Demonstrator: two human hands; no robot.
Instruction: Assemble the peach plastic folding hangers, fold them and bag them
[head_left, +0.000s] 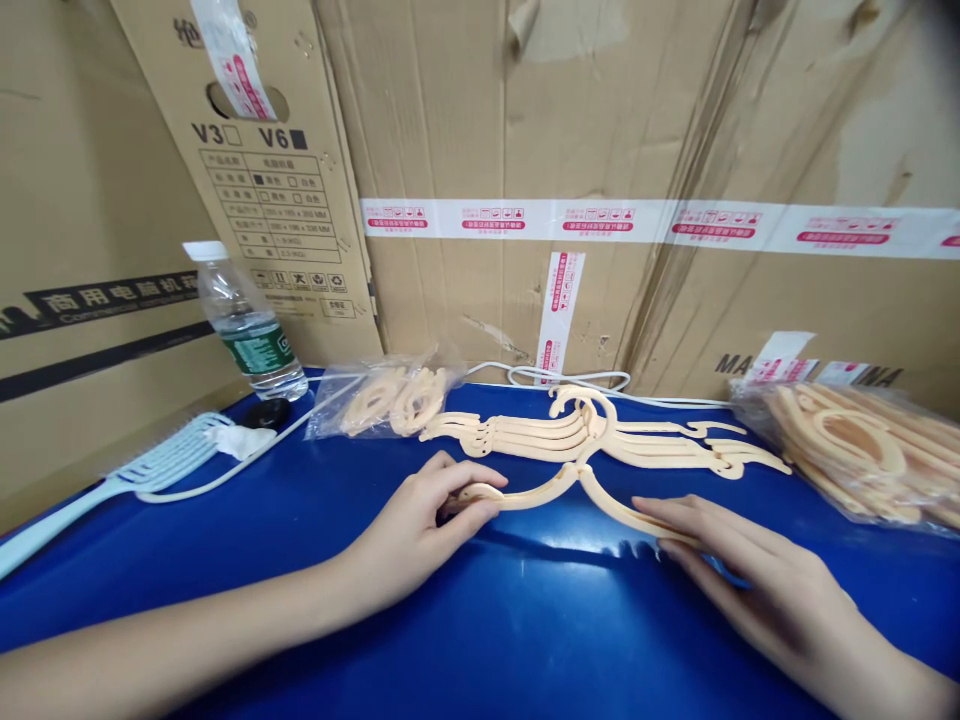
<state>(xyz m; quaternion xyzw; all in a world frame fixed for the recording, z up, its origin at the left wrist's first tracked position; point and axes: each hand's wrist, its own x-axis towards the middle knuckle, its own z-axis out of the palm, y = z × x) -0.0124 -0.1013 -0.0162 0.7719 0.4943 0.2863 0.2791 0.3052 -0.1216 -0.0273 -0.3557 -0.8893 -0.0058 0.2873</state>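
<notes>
Landmark: hanger stack (547, 436) — cream, slim, several layers deep, lying lengthwise across a glossy blue table (480, 620).

Just in front of the stack's middle: a single cream hanger (536, 498), held up between two bare hands. Shows two curved arms at a central joint; with a curled hook above, overlapping the stack in this view. Cannot tell whether touching it.

Left hand (409, 520), in front of the stack's left half: pinches one end of the hanger between thumb and fingers. Right hand (772, 575), in front and to the right of the stack: pinches the other arm, thumb underneath, fingers above.

Right of the stack: a clear bag (862, 450) full of more cream hangers. Beside the stack's left end: a smaller clear bag (390, 400) with curved cream pieces inside. Along the stack's rear: a loose white cable (622, 384).

Farther left of the stack: a pale blue brush (165, 455), a crumpled white scrap (251, 440) against its bristle end, a dark rounded object (268, 412), a capped bottle (251, 340) with green label, partly filled, upright. Behind the stack: cardboard boxes (450, 120) — crossed by red-and-white tape (510, 218).
</notes>
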